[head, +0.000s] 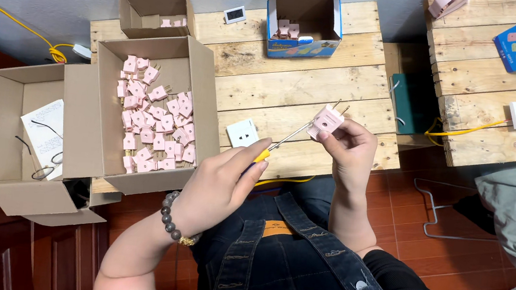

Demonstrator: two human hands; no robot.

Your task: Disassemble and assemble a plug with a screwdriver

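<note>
Here, a glossy pink plastic plug (326, 121) is pinched in the right hand (353, 151); a slim metal-shafted screwdriver (281, 144) is gripped by the left hand (221, 183).

The person wears dark denim dungarees (296, 266) in the lower middle of the frame, stitched in pale thread along the straps and bib, with a small tan patch (277, 228) at the top of the bib. Two straps run down from the bib, and round metal buttons (361, 285) sit on them toward the bottom edge. On the left wrist, lower left of centre, hangs a bracelet (173, 219) of round grey beads. Both forearms are bare, with dark sleeves at the bottom edge.
</note>
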